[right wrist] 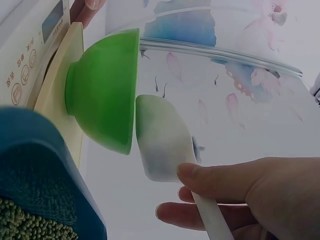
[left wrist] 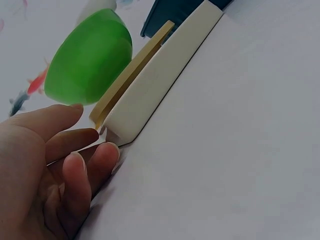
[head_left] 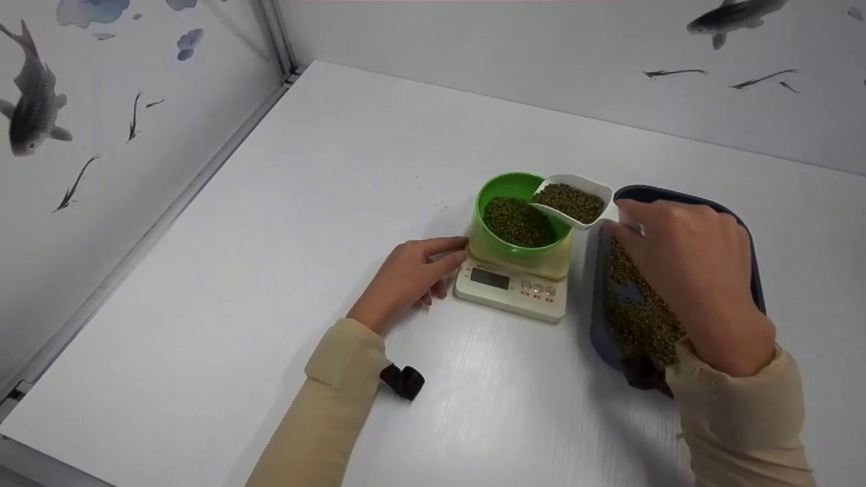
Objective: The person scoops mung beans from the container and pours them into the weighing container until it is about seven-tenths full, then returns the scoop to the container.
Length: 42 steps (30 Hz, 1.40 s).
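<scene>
A green bowl [head_left: 515, 247] with green beans [head_left: 517, 222] in it stands on the platform of a kitchen scale [head_left: 511, 291]. My right hand [head_left: 700, 264] grips the handle of a white scoop [right wrist: 162, 140], thumb on top and fingers below. The scoop, heaped with the same beans, has its front edge over the bowl's right rim. My left hand [head_left: 413, 274] lies at the scale's left side, fingers loosely bent, fingertips [left wrist: 107, 152] right at the scale's corner. In the left wrist view nothing sits between its thumb and fingers.
Right of the scale stands a dark blue tub [head_left: 599, 338] holding many more beans, partly hidden under my right forearm. A black strap piece [head_left: 404, 382] shows at my left cuff. White panels [head_left: 473, 47] with painted fish border the white table [head_left: 284, 223] at the back and left.
</scene>
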Tool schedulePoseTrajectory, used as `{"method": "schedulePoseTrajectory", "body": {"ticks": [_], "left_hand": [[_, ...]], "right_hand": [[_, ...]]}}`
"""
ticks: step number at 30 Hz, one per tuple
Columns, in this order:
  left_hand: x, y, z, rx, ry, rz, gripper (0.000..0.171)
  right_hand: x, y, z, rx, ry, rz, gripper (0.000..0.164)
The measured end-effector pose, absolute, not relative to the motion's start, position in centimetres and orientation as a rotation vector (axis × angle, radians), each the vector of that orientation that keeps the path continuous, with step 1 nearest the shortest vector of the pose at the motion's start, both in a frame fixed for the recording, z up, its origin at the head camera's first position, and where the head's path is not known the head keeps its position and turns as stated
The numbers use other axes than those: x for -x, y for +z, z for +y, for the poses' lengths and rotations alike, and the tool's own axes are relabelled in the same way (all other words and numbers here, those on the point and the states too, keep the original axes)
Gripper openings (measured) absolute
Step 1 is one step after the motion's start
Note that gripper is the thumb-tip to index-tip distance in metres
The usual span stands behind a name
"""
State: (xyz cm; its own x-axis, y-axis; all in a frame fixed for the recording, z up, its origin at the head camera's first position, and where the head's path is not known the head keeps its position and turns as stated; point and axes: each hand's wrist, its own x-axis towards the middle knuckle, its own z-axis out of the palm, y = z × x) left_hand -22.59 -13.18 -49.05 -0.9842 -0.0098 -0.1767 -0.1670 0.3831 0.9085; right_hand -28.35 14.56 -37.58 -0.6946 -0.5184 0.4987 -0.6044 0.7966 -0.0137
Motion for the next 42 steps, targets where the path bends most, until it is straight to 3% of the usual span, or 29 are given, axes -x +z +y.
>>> {"method": "schedulePoseTrajectory", "body": {"ticks": [7, 18, 26, 34, 42], "left_hand": [[22.4, -49.0, -13.4, 0.184, 1.685, 2.485, 0.032], [22.3, -49.6, -11.8, 0.156, 1.744, 2.432, 0.029], [22.8, -49.3, -11.4, 0.111, 1.698, 2.512, 0.029], [22.8, -49.3, -11.5, 0.117, 1.708, 2.489, 0.027], [22.8, -49.3, -11.5, 0.131, 1.741, 2.451, 0.026]], "right_hand": [[28.7, -37.6, 14.3, -0.916, 0.254, -2.495, 0.048], [28.8, -37.4, 16.3, -0.966, 0.208, -2.626, 0.043], [29.4, -36.4, 17.5, -0.969, 0.105, -2.625, 0.008], [29.8, -35.9, 17.5, -0.991, 0.043, -2.622, 0.026], [29.6, -35.1, 17.2, -0.980, 0.000, -2.640, 0.025]]}}
